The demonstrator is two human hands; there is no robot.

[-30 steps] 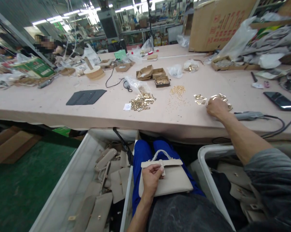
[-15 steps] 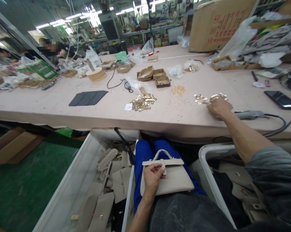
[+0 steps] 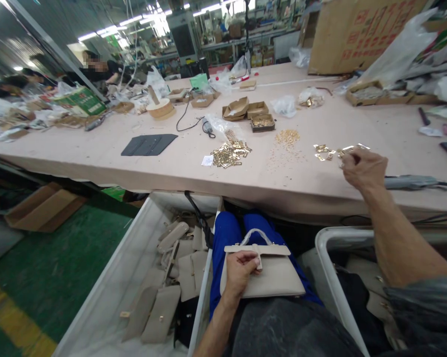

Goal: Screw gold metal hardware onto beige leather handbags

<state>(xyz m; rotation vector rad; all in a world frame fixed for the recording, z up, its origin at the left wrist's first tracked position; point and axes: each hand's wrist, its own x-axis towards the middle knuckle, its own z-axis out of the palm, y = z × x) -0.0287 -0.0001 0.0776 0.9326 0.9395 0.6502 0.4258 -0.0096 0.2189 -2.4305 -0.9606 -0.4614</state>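
Note:
A beige handbag (image 3: 275,277) with a wrapped top handle lies on my lap. My left hand (image 3: 242,270) is closed on the strap tab at the middle of its flap, thumb against fingers. Over the table to the right, my right hand (image 3: 364,167) has its fingers curled together just above small gold metal plates (image 3: 324,152). Whether a piece is between those fingertips is hidden. A grey corded hand tool (image 3: 413,182) lies right beside my right wrist.
On the table are a pile of gold hardware (image 3: 229,154), scattered tiny gold bits (image 3: 287,137), small cardboard boxes (image 3: 262,123) and a dark flat panel (image 3: 149,145). White bins (image 3: 204,292) holding bags flank my legs, the other bin (image 3: 322,243) on the right. A co-worker (image 3: 99,69) sits far left.
My view has turned slightly, shifting the scene rightward. My right hand has lifted a little off the gold plates, fingers drawn together. My left hand keeps its hold on the handbag's tab.

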